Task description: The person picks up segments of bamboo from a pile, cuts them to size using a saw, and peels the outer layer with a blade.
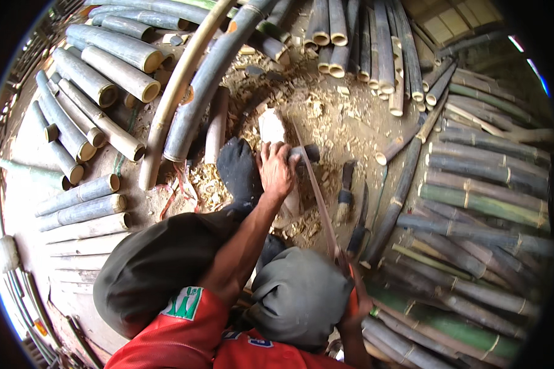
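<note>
My left hand (277, 169) is closed over a short dark bamboo piece (315, 152), pressing it down on a pale wooden block (272, 125). The piece's end sticks out to the right of my fingers. Across that end lies the long blade of a handsaw (323, 206), pointing away from me. Beside my right knee, my right hand (358, 305) grips the saw's orange-red handle (353, 289); the knee and sleeve partly hide its fingers. My foot in a dark sock (237, 169) rests against the block's left side.
Wood chips (317, 111) cover the ground around the block. A brush-like tool (345, 200) and a dark-bladed knife (359, 224) lie to the right. Long bamboo poles (206, 83) lean at the far left. Cut bamboo lengths (486, 184) are stacked right, more (83, 200) left.
</note>
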`<state>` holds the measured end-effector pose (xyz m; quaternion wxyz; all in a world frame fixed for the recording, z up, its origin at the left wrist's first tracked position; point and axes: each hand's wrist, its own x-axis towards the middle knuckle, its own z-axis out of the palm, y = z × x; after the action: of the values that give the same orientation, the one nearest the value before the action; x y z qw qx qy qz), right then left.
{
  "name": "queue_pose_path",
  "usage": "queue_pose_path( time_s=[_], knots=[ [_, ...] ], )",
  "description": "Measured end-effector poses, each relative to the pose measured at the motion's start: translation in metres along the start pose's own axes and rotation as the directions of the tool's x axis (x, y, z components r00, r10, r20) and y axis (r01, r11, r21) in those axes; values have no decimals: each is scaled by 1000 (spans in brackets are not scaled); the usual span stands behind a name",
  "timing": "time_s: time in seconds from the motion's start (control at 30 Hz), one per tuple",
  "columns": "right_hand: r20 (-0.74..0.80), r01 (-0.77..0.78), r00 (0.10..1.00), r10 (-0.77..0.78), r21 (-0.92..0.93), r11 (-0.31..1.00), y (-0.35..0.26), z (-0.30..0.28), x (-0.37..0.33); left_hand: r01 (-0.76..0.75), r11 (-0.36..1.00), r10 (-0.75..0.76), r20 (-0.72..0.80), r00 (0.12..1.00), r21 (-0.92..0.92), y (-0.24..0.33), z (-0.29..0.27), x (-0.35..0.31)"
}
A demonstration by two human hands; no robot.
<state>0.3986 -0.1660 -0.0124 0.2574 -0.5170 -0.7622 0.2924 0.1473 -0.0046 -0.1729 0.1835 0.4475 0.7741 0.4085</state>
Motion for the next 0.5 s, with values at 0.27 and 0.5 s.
queue_pose_path(
  time_s=[0.27, 0.5],
  knots=[
    [49, -90, 995, 89, 36, 995, -48, 45, 100, -5, 999, 4, 23, 1000, 41, -17, -6, -2],
    [-21, -40, 999, 41, 14, 999, -45, 13, 12, -31, 1000, 31, 52, 998, -7, -5, -8, -1]
  ],
)
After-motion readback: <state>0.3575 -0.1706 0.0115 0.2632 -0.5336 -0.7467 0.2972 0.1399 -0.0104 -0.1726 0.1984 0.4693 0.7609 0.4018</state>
